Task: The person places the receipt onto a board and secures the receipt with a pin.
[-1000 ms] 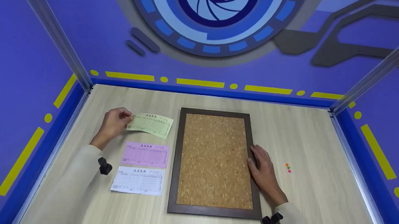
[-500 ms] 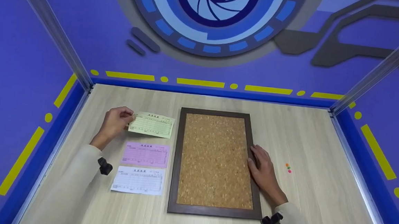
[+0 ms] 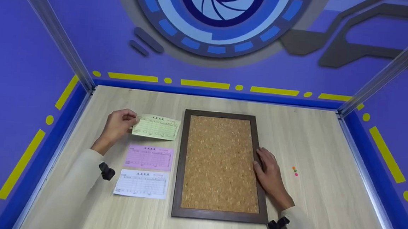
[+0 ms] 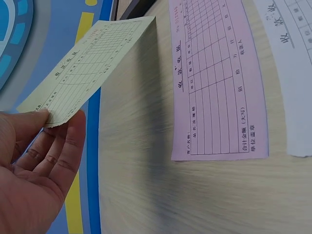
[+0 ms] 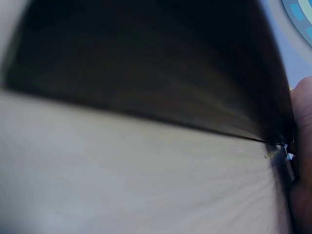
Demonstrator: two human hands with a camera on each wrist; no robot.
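Note:
My left hand [image 3: 120,125] pinches the left edge of a pale green receipt slip [image 3: 156,127] between thumb and fingers. In the left wrist view, this slip [image 4: 90,68] is tilted up, casting a shadow on the table. A pink receipt slip [image 3: 149,158] and, nearer me, a white one [image 3: 141,184] lie flat below it. To their right is a cork board [image 3: 222,165] in a dark brown frame. My right hand [image 3: 270,173] rests on the frame's right side, thumb and fingertips at its edge. Close up, the right wrist view shows mostly the dark frame side [image 5: 146,63], blurred.
Several tiny orange, green and pink pieces [image 3: 295,171] lie on the wooden table [image 3: 326,207], right of my right hand. Purple-blue panels [image 3: 263,75] with yellow marks enclose the table at the back and sides, with metal posts in the corners.
The green slip has moved slightly to the right and levelled out, its left edge still pinched by my left hand. My right hand and the cork board stay where they were.

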